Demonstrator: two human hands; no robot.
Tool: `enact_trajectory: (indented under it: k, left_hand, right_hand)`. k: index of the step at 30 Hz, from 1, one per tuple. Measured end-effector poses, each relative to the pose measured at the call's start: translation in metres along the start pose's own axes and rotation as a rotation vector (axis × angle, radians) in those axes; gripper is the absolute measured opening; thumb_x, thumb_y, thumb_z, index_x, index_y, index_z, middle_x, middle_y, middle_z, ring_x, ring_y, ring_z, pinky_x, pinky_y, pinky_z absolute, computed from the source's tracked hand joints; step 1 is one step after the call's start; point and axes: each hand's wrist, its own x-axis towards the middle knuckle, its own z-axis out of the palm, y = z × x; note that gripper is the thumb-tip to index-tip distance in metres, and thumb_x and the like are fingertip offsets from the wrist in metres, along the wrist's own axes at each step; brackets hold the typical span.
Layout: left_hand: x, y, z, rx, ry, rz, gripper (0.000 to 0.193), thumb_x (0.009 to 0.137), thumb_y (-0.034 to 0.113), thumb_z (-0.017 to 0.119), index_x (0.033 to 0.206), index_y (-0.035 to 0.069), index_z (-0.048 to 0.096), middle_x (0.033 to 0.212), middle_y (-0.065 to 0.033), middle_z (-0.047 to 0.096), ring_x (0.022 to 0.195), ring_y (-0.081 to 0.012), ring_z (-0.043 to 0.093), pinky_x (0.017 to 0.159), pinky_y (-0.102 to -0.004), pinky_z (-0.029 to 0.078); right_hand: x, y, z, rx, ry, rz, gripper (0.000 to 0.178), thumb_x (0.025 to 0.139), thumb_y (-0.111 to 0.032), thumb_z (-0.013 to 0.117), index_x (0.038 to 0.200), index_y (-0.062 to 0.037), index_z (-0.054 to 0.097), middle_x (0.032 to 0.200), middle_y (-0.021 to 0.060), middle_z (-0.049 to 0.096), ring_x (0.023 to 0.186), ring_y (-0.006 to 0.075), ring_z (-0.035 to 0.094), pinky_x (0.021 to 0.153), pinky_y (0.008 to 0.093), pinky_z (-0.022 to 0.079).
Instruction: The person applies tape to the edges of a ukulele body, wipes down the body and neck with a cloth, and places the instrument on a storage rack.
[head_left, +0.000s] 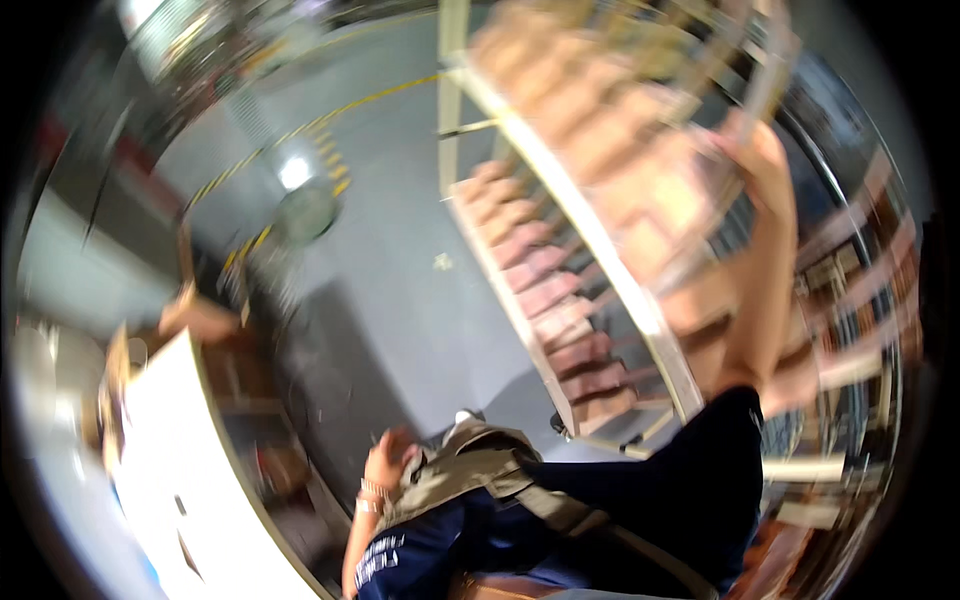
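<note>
My right hand (755,155) is stretched out over the upper tier of a pale-framed rack (590,225). Its fingers look bent around the edge of a pale, see-through thing (690,200), too blurred to name. Beneath that lie rows of tan and pinkish packs (560,80). A lower tier of the rack carries several more pinkish packs (545,290). My left hand (392,458) hangs low beside the khaki apron (465,460) at my waist, with bracelets on the wrist. Motion smears its fingers, and I cannot make out anything in them.
At the lower left stands a white-topped table or cabinet (190,460), with brown boxes (205,318) behind it. Yellow-black tape (340,105) marks the grey floor (400,240). More shelves with stacked packs (850,340) stand at the right. The rack's casters (632,443) are near my feet.
</note>
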Motion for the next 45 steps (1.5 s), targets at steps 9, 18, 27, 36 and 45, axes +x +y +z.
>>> enact_trajectory:
  k: [9, 18, 27, 36, 45]
  left_hand:
    - [-0.053, -0.013, -0.076, -0.256, 0.519, -0.051, 0.054, 0.086, 0.031, 0.060, 0.129, 0.005, 0.038, 0.110, -0.0188, 0.059, 0.102, -0.0287, 0.059, 0.087, -0.0361, 0.046]
    - [-0.309, -0.083, -0.194, -0.394, 1.887, -0.403, 0.060, 0.089, 0.045, 0.049, 0.128, 0.001, 0.038, 0.121, -0.0198, 0.052, 0.111, -0.0304, 0.052, 0.092, -0.0364, 0.042]
    - [-0.490, -0.167, -0.186, 0.342, 1.881, -1.519, 0.050, 0.080, 0.035, 0.063, 0.120, 0.009, 0.051, 0.109, -0.0131, 0.058, 0.103, -0.0288, 0.054, 0.092, -0.0391, 0.041]
    - [-0.388, -0.212, -0.348, 0.931, 1.394, -0.816, 0.003, 0.070, 0.010, 0.061, 0.072, 0.011, 0.063, 0.078, -0.0036, 0.059, 0.087, -0.0217, 0.056, 0.094, -0.0434, 0.039]
    - [-0.274, -0.307, -0.477, 1.228, 0.901, -0.774, 0.012, 0.068, 0.020, 0.059, 0.068, 0.014, 0.069, 0.093, -0.0057, 0.053, 0.097, -0.0231, 0.048, 0.079, -0.0352, 0.039]
  right_hand:
    - [-0.062, -0.104, 0.312, 0.463, -0.695, -0.210, 0.047, 0.079, -0.034, 0.070, 0.103, -0.0073, 0.040, 0.086, 0.0054, 0.045, 0.075, 0.0152, 0.048, 0.070, 0.0303, 0.043]
    - [-0.246, -0.205, 0.658, 1.462, -1.267, 0.689, 0.035, 0.084, -0.038, 0.060, 0.098, -0.0092, 0.047, 0.101, 0.0072, 0.048, 0.095, 0.0223, 0.048, 0.092, 0.0408, 0.039]
    - [-0.429, -0.193, 0.828, 0.677, -1.758, 1.369, 0.058, 0.087, -0.046, 0.050, 0.126, -0.0058, 0.037, 0.124, 0.0176, 0.043, 0.119, 0.0310, 0.045, 0.098, 0.0454, 0.044]
    - [-0.402, -0.202, 0.849, 0.086, -2.014, -0.508, 0.033, 0.081, -0.036, 0.065, 0.090, -0.0046, 0.061, 0.085, 0.0113, 0.065, 0.080, 0.0225, 0.063, 0.070, 0.0327, 0.051]
    - [-0.394, -0.194, 0.919, 0.214, -1.878, -1.406, 0.062, 0.068, -0.040, 0.072, 0.118, -0.0090, 0.054, 0.083, 0.0088, 0.061, 0.074, 0.0263, 0.058, 0.066, 0.0374, 0.044]
